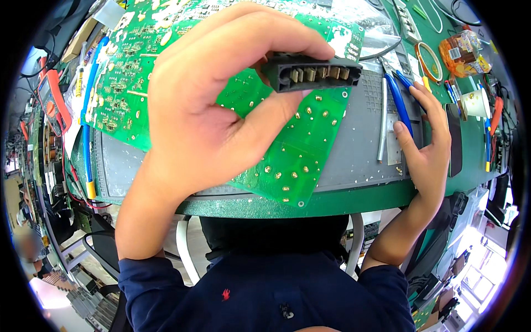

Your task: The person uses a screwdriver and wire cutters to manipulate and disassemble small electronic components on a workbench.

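My left hand (204, 105) is raised above the board, pinching a black block connector (318, 74) between thumb and fingers. The connector's open face shows a row of metal contacts. Below it lies a large green circuit board (298, 160) with solder points and white patches, partly hidden by my left hand and wrist. At the right, my right hand (428, 130) rests with thumb and fingers apart over blue-handled pliers (397, 99). Its thumb is close to the end of one handle, and its fingers cover part of the other. The pliers' jaws point away from me.
A grey mat (354, 133) lies under the board. Beside the pliers is a thin grey tube (382, 119). An orange multimeter (54, 102) stands at the left. Farther right are a tape roll (428, 62), a plastic bottle (464, 52) and a white cup (475, 104).
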`<action>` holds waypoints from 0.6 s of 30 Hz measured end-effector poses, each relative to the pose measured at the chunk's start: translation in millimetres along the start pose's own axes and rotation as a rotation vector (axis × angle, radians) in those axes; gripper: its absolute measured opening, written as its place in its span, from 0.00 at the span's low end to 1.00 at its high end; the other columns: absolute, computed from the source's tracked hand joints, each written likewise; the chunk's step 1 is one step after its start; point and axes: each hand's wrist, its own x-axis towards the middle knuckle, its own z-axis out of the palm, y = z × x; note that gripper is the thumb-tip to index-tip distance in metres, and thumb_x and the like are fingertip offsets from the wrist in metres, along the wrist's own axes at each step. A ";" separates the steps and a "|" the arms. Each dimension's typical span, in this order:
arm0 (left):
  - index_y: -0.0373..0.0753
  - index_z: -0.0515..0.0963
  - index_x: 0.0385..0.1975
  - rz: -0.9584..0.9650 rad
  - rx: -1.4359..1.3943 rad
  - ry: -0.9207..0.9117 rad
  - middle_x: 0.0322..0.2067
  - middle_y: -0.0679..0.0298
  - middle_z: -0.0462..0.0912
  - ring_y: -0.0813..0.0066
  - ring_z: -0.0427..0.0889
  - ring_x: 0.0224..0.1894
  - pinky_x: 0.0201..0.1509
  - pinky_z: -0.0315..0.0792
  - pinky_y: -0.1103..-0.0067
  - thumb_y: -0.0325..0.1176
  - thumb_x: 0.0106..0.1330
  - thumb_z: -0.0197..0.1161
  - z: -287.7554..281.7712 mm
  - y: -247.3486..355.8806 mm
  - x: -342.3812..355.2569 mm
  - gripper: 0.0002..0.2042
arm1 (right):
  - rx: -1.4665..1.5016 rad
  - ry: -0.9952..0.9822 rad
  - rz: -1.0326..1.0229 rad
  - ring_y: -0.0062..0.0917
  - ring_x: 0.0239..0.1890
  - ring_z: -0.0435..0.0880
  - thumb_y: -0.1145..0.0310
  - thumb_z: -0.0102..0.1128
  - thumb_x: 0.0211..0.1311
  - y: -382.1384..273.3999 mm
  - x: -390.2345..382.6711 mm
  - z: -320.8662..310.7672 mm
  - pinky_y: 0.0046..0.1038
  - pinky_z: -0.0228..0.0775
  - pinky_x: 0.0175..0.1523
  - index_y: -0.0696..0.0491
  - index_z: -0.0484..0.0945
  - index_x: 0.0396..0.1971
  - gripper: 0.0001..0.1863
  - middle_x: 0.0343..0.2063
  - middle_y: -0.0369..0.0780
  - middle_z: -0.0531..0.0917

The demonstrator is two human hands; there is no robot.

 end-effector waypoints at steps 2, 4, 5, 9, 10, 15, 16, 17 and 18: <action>0.25 0.77 0.47 -0.044 -0.095 0.025 0.47 0.50 0.79 0.67 0.81 0.48 0.53 0.74 0.78 0.10 0.56 0.64 4.9 5.3 2.2 0.18 | -0.011 -0.002 -0.025 0.41 0.62 0.75 0.69 0.70 0.50 4.0 -0.7 2.7 0.37 0.63 0.67 0.56 0.78 0.55 0.28 0.58 0.48 0.78; 0.25 0.77 0.47 -0.006 -0.177 0.068 0.47 0.51 0.80 0.67 0.81 0.47 0.52 0.74 0.78 0.11 0.56 0.65 8.1 5.6 2.4 0.17 | -0.007 -0.020 -0.018 0.40 0.63 0.75 0.69 0.70 0.51 4.0 -1.4 1.3 0.37 0.63 0.67 0.56 0.78 0.55 0.28 0.58 0.48 0.78; 0.25 0.77 0.47 -0.033 -0.187 0.070 0.46 0.51 0.80 0.67 0.81 0.47 0.52 0.74 0.78 0.11 0.55 0.65 8.7 9.7 3.4 0.18 | -0.006 -0.029 -0.015 0.40 0.63 0.75 0.68 0.71 0.51 4.4 -1.7 0.6 0.37 0.62 0.67 0.56 0.78 0.55 0.28 0.58 0.48 0.78; 0.25 0.78 0.47 -0.111 -0.135 -0.010 0.44 0.51 0.82 0.67 0.81 0.46 0.51 0.74 0.77 0.11 0.54 0.66 5.6 19.6 12.1 0.19 | -0.006 0.070 -0.120 0.39 0.61 0.76 0.73 0.71 0.50 5.3 -1.1 -2.2 0.36 0.64 0.67 0.57 0.80 0.52 0.26 0.56 0.47 0.79; 0.25 0.78 0.48 -0.003 -0.089 -0.040 0.44 0.51 0.82 0.67 0.81 0.46 0.51 0.75 0.77 0.11 0.54 0.66 4.6 11.9 9.4 0.19 | 0.056 0.122 -0.151 0.38 0.60 0.77 0.74 0.71 0.50 0.0 0.1 -4.2 0.36 0.64 0.66 0.57 0.80 0.52 0.25 0.55 0.46 0.80; 0.25 0.78 0.47 -0.008 -0.038 -0.049 0.44 0.50 0.82 0.64 0.83 0.47 0.52 0.76 0.76 0.11 0.53 0.66 5.0 4.1 -4.0 0.19 | 0.208 0.213 -0.358 0.35 0.50 0.83 0.77 0.73 0.49 -61.8 0.0 -7.0 0.33 0.73 0.57 0.61 0.81 0.47 0.22 0.46 0.48 0.84; 0.25 0.78 0.47 0.004 -0.057 -0.045 0.45 0.49 0.82 0.64 0.83 0.47 0.53 0.76 0.75 0.11 0.54 0.66 4.8 4.1 -4.5 0.18 | 0.231 0.211 -0.396 0.35 0.48 0.83 0.77 0.74 0.48 -72.9 1.3 -4.0 0.32 0.74 0.56 0.61 0.80 0.46 0.22 0.45 0.49 0.84; 0.25 0.77 0.47 0.005 -0.074 -0.042 0.45 0.49 0.83 0.62 0.83 0.48 0.54 0.76 0.74 0.12 0.54 0.66 4.1 5.1 -4.0 0.18 | 0.245 0.225 -0.426 0.35 0.46 0.84 0.78 0.74 0.47 -81.8 5.3 1.4 0.32 0.76 0.53 0.62 0.81 0.45 0.22 0.43 0.50 0.84; 0.26 0.77 0.46 0.006 -0.087 -0.037 0.45 0.48 0.83 0.61 0.84 0.49 0.54 0.77 0.73 0.12 0.55 0.66 3.7 5.2 -4.5 0.18 | 0.263 0.238 -0.467 0.35 0.44 0.84 0.78 0.75 0.45 -83.4 9.3 6.0 0.31 0.77 0.50 0.62 0.81 0.44 0.22 0.42 0.50 0.85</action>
